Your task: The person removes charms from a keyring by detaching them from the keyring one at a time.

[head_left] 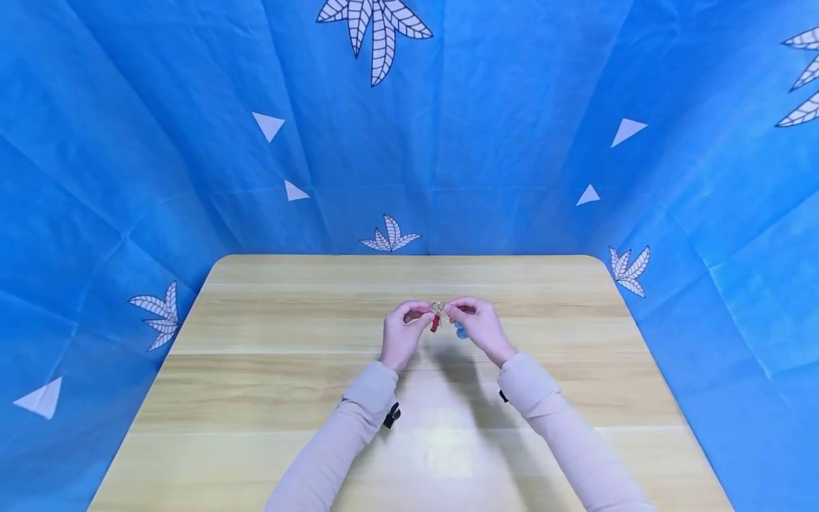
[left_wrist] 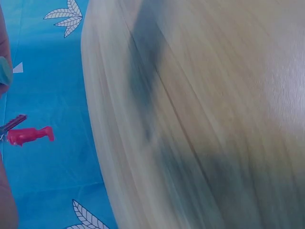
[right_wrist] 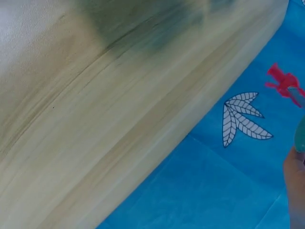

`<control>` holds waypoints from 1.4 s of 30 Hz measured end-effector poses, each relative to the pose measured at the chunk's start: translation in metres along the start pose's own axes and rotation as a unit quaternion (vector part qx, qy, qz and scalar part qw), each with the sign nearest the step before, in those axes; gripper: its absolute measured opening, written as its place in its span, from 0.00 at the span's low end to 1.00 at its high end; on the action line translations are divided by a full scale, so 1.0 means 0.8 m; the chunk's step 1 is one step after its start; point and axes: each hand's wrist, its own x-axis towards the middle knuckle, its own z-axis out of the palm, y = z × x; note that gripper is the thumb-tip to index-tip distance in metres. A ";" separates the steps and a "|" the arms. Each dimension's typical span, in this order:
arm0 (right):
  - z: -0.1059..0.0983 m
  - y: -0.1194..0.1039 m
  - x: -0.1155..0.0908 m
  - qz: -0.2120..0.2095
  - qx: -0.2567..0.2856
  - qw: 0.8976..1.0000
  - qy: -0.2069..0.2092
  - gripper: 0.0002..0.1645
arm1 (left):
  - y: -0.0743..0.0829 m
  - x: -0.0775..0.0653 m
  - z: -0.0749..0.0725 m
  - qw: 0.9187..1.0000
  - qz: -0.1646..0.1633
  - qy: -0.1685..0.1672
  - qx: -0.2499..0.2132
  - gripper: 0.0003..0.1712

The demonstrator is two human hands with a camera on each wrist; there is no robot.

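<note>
Both hands are raised above the table and meet at a small keyring (head_left: 437, 307). My left hand (head_left: 403, 333) pinches it from the left between thumb and fingertips. A red figure-shaped charm (head_left: 436, 323) hangs from it, beside a thin metal piece (left_wrist: 14, 123). My right hand (head_left: 478, 327) pinches a small metal part at the ring's right side, with a blue-green charm (head_left: 461, 331) dangling under its fingers. That charm (right_wrist: 300, 136) lies by the fingers at the right edge of the right wrist view. Fingers hide part of the ring.
A light wood table (head_left: 269, 398) lies below the hands, with their shadows on it. Blue cloth (head_left: 499, 142) with white leaf and triangle prints hangs behind and along both sides. Dark straps (head_left: 392, 414) show at the sleeve cuffs.
</note>
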 end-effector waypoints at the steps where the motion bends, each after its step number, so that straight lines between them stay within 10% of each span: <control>1: -0.002 0.000 0.000 -0.001 -0.005 1.000 0.001 0.15 | -0.002 0.002 0.000 1.000 0.001 -0.004 0.004 0.11; 11: -0.002 0.010 -0.001 -0.007 -0.041 0.999 -0.014 0.12 | 0.013 0.011 -0.004 0.994 0.024 -0.064 0.084 0.13; 20: 0.001 0.012 0.000 -0.012 -0.036 0.999 -0.018 0.14 | 0.016 0.008 0.001 0.954 0.161 -0.038 0.248 0.06; 33: 0.005 0.010 -0.001 0.008 0.014 1.000 -0.005 0.14 | 0.012 0.007 0.010 0.993 0.068 0.027 0.097 0.03; 42: 0.006 0.012 0.003 0.023 0.029 0.999 -0.002 0.14 | 0.029 0.000 0.016 0.997 -0.039 0.049 -0.042 0.06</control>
